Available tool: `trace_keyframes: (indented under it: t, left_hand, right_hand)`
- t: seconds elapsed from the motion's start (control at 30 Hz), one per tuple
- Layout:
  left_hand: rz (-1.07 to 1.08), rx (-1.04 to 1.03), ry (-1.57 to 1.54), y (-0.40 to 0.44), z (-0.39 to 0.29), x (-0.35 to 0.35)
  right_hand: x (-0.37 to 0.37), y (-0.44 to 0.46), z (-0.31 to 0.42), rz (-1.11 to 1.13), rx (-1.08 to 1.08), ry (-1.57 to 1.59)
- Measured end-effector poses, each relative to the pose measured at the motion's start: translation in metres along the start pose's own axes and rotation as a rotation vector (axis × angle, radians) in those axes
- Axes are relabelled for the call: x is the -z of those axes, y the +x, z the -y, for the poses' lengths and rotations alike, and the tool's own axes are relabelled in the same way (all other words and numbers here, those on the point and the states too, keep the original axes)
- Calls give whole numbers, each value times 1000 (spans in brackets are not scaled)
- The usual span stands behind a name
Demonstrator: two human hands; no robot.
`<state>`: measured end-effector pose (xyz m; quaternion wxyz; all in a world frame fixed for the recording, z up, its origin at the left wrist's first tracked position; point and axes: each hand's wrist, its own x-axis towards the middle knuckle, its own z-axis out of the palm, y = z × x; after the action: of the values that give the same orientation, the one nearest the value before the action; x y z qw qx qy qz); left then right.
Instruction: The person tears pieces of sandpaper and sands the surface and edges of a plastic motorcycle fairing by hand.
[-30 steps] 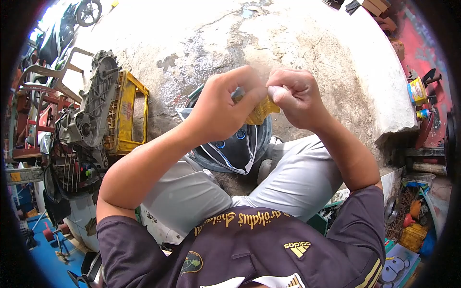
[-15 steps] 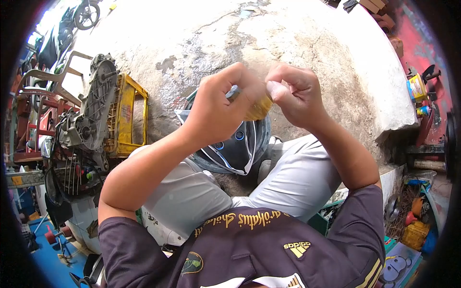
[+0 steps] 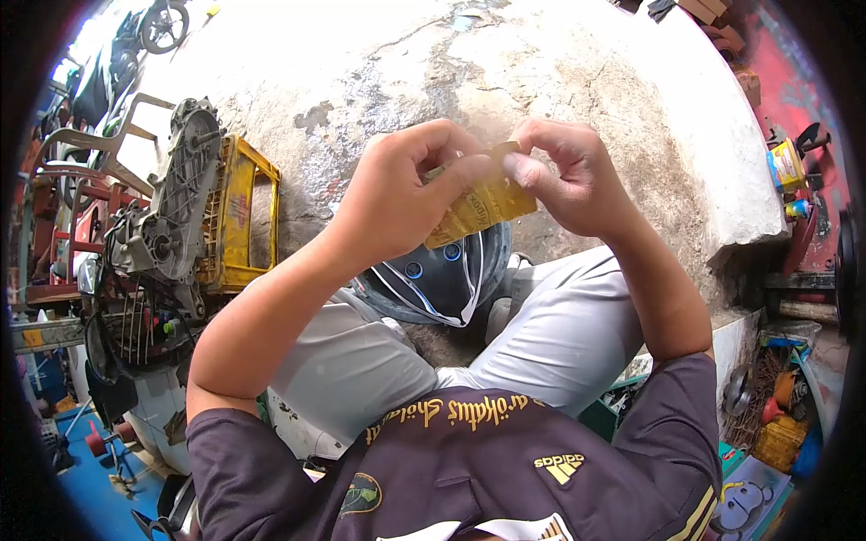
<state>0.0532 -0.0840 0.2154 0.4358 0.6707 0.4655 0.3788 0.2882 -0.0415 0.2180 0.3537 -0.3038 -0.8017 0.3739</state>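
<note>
Yellow packet (image 3: 488, 214), dark lettering (image 3: 477, 211), tilted, semi-glossy, partly hidden behind fingers (image 3: 464, 177)

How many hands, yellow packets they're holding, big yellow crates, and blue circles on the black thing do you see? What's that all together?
Hands: 2, the left hand and the right hand
Yellow packet: 1
Yellow crate: 1
Blue circles on the black thing: 2
Total: 6
</note>
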Motion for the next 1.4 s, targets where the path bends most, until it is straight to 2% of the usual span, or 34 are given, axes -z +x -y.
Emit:
trace_keyframes:
  t: [0.23, 0.3, 0.37, 0.67, 1.03, 1.2, 1.33, 1.4]
  left_hand:
    - [45, 5, 121, 0, -4, 3]
    - [71, 61, 141, 0, -5, 3]
    - [84, 52, 147, 0, -4, 3]
    - [137, 71, 170, 0, 0, 4]
    - [160, 119, 119, -2, -12, 6]
    - [123, 76, 108, -6, -19, 6]
    - [57, -12, 92, -10, -23, 4]
    - [22, -12, -14, -13, -28, 3]
  right_hand:
    - [4, 2, -3, 157, -71, 67]
    - [7, 2, -1, 195, -65, 60]
    - [9, 0, 1, 314, -207, 75]
    - [6, -1, -4, 335, -151, 22]
    - [5, 0, 1, 292, -125, 90]
    - [1, -1, 5, 248, -143, 205]
    - [-6, -3, 12, 124, -67, 202]
    - [-8, -4, 15, 90, -52, 207]
